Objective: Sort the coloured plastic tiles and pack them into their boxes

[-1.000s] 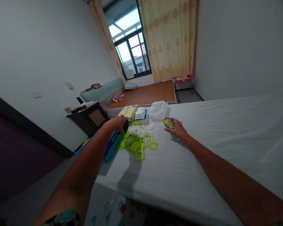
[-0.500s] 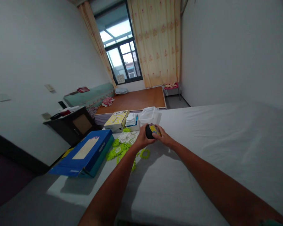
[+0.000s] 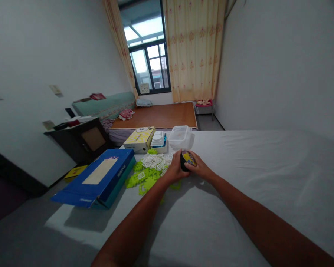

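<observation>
Reaching in from the lower left, the left hand point(image 3: 176, 171) is seen curled around the dark side of a round tin point(image 3: 187, 160), with the fingers wrapped behind it. The tin is held just above the white sheet point(image 3: 239, 193), near the middle of the view, its yellow printed top turned towards the right. It is grasped from that side by the right hand point(image 3: 199, 168), whose thumb and fingertips are pressed to the yellow top, so that both hands are closed on the one thing. Further left, a blue box point(image 3: 97, 181) is laid at the edge of the sheet, and a heap of green pieces point(image 3: 143, 178) beside it is partly covered by the left wrist and forearm. A scatter of white pieces point(image 3: 156, 161) is spread behind the heap, too small to be made out singly. The print on the tin cannot be read, and whether its top is fully seated cannot be told, since the seam is hidden by the fingers. Both forearms are cut off by the lower edge. A second ago the hands were well apart, a dark part being held by the left near the yellow box point(image 3: 140, 139) and the yellow top lying under the right; half a second ago they had already been brought together.
</observation>
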Available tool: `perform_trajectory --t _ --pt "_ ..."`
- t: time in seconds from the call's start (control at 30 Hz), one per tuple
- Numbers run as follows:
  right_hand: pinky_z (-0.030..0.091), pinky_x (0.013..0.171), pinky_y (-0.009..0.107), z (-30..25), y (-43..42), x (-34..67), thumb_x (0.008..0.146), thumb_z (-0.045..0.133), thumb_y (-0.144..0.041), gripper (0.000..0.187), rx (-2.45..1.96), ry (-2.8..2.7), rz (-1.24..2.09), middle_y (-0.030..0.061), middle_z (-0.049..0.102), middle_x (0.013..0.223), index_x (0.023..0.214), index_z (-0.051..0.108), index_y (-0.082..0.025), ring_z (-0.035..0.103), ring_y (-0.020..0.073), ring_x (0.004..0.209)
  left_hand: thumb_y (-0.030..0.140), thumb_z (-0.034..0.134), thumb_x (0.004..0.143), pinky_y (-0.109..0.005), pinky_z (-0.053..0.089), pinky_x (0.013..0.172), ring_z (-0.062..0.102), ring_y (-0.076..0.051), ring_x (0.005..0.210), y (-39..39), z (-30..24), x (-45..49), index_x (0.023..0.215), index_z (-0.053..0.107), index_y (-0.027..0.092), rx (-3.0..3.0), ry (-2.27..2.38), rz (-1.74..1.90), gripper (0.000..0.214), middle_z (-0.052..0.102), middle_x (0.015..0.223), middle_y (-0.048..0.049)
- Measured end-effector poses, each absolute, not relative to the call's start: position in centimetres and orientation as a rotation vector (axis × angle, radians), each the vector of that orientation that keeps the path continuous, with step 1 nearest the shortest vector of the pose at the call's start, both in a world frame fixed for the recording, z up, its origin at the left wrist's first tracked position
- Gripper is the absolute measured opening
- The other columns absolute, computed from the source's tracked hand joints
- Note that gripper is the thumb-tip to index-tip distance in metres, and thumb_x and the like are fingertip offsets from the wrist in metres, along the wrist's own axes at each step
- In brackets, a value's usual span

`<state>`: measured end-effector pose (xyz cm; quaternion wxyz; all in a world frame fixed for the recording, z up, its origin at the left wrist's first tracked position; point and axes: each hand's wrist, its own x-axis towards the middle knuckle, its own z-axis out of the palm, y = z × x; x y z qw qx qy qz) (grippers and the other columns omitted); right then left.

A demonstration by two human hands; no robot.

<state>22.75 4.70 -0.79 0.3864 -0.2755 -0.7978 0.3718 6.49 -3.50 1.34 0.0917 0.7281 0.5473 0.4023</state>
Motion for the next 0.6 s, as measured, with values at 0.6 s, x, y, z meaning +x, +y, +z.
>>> perform_trajectory --t 0.6 --pt "0.038 0.098 0.06 1.7 21.6 21.3 0.074 0.062 -0.064 0.08 -1.461 -1.956 0.2 0.0235 0.04 0.142 0.136 0.045 -0.016 0.038 0.0426 0.13 0.01 0.058 0.081 -0.052 0.034 0.111 0.043 -0.028 0.132 -5.4 1.2 2.6 0.115 0.064 0.023 2.246 2.255 1.127 0.037 0.058 0.132 -0.0081"
